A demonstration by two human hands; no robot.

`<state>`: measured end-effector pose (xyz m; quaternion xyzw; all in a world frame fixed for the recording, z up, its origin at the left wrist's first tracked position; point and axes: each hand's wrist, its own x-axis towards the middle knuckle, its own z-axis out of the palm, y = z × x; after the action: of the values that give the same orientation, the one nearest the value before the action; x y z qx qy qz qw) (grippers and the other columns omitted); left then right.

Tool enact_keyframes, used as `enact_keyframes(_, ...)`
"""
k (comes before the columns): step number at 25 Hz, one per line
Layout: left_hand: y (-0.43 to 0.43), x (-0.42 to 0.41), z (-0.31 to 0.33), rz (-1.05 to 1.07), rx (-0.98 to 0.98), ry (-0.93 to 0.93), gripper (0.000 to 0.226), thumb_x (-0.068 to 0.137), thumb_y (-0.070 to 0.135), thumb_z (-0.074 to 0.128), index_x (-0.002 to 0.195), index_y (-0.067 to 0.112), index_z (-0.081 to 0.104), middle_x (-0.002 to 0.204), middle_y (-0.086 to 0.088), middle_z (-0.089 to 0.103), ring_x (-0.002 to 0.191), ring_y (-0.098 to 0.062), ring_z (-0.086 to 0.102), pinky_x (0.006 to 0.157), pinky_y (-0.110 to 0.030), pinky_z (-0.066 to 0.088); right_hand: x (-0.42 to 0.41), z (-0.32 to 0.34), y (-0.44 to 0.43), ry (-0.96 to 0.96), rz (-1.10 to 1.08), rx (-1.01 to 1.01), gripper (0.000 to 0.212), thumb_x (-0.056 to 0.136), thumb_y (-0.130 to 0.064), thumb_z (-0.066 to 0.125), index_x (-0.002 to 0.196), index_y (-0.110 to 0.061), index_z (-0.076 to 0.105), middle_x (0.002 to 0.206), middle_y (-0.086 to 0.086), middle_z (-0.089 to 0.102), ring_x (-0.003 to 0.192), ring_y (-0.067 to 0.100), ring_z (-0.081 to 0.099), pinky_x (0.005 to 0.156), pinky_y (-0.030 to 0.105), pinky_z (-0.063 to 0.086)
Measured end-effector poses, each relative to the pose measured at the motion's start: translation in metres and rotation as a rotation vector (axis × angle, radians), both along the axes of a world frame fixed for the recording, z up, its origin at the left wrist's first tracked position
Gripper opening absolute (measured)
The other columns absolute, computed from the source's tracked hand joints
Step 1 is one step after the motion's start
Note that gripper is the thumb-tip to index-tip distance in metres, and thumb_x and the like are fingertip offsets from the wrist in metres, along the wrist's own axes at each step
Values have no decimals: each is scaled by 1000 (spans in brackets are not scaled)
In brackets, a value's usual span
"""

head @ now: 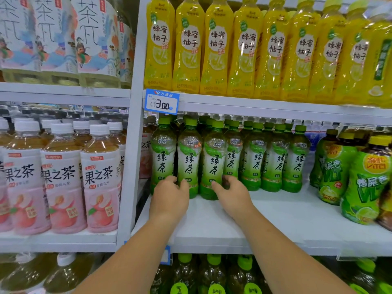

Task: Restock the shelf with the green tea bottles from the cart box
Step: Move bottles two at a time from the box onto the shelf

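Observation:
Several green tea bottles with green caps stand in a row on the white middle shelf [265,215]. My left hand [168,194] wraps the base of the leftmost front bottle [163,158] and touches the second one [189,160]. My right hand [231,193] curls around the base of the third front bottle [214,164], fingers reaching behind it beside the fourth bottle [232,153]. All bottles stand upright. The cart box is out of view.
Yellow honey citrus bottles [244,49] fill the shelf above, with a blue price tag [162,101] on its edge. Peach tea bottles [61,177] stand left of the white upright [129,166]. Green lemon tea bottles [360,177] crowd the right. More bottles sit below.

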<state>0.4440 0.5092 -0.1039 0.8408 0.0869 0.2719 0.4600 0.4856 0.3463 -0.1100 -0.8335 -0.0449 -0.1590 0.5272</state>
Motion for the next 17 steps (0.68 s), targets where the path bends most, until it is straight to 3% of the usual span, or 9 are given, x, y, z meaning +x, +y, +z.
enact_keyframes(3,0,-12,6,-91,-107,41,42,102,34,50,134,8,58,83,14,53,93,-14,50,83,-25,36,-12,6,2,39,5,34,50,96,-37,62,139,-12,53,125,1,62,104,14,53,88,27,40)
enact_keyframes(9,-1,-50,11,-227,-237,71,51,105,44,35,145,15,45,135,-2,56,114,-14,48,94,-30,35,-51,18,5,147,61,5,58,103,-47,43,148,-11,42,148,6,48,133,24,46,95,27,31)
enact_keyframes(17,1,-103,25,-352,-257,104,53,105,41,40,148,11,43,146,-3,49,122,-9,45,96,-25,29,-107,31,-3,216,118,-45,62,102,-50,42,154,-17,35,156,2,41,140,20,41,107,32,31)
